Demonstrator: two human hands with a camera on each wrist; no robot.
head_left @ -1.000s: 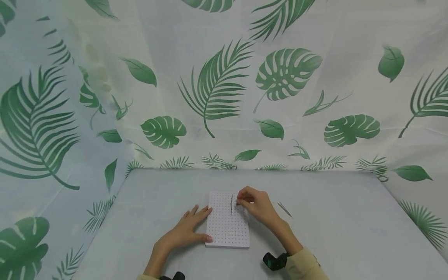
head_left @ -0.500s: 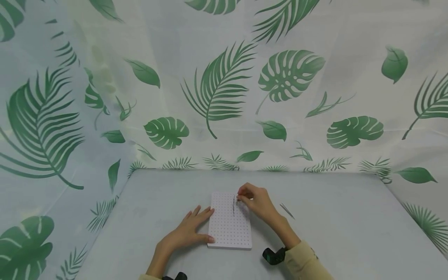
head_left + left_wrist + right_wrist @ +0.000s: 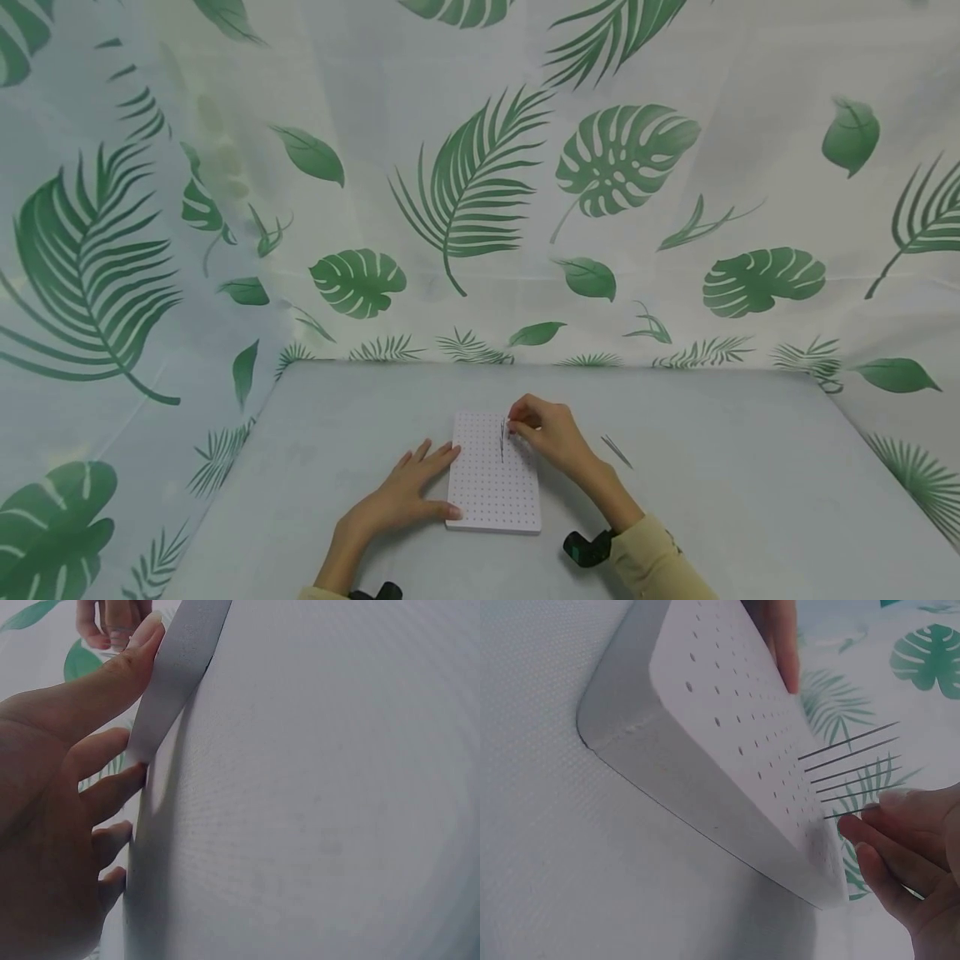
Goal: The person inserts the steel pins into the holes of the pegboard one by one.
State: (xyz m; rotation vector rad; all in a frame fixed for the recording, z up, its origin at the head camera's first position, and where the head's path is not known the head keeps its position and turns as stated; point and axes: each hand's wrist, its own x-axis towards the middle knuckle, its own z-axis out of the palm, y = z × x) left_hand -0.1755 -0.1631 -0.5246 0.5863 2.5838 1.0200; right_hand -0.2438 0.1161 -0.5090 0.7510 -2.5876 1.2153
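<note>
A white board (image 3: 491, 496) with rows of small holes lies on the table. My left hand (image 3: 401, 492) rests along its left side, fingers spread, thumb at the near left corner; in the left wrist view the fingertips touch the board's edge. Over the far right part of the board is my right hand (image 3: 555, 437). Its thumb and fingers pinch a thin dark metal needle (image 3: 840, 815), whose lower end meets the board in the right wrist view. Beside it several like needles (image 3: 847, 741) stand upright in a row. Whether the pinched needle sits in a hole cannot be told.
A few loose needles (image 3: 617, 451) lie on the white table (image 3: 720, 492), right of the right hand. Leaf-patterned cloth (image 3: 480, 192) hangs behind the table and at its left. A black wrist camera (image 3: 587, 550) sits by the right sleeve.
My right hand has shifted slightly toward the board's far end, and the needle below its fingertips shows less in the head view. The left hand stays on the board. The head view has shifted slightly.
</note>
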